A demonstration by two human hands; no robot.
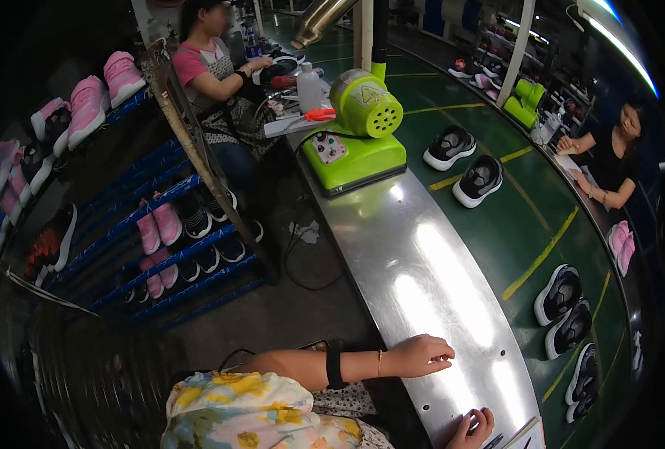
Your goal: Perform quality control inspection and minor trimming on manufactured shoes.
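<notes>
At the bottom of the frame the left hand (421, 355) lies on the steel bench (392, 247), a polished, glaring strip of metal. The hand holds nothing: its fingers are loosely curled, knuckles up, fingertips pointing toward the right of the frame. Its forearm crosses from lower centre, wearing a black wristband (334, 369) and a thin gold bangle (379, 364). The right hand (473, 429) sits at the lower edge, fingers bent over the near end of the bench beside a white sheet (528, 435); whether it grips anything I cannot tell.

The bench's long axis runs from the lower right up toward upper centre, curving with the lens. Right of it, a green conveyor belt (512, 224) runs parallel, carrying black shoes (569, 314) at lower right and another pair (465, 164) higher up.

Farther up the bench stands a lime-green machine (358, 131). On the left, a blue rack (160, 247) holds pink and black shoes. Two other people sit at upper centre and far right.
</notes>
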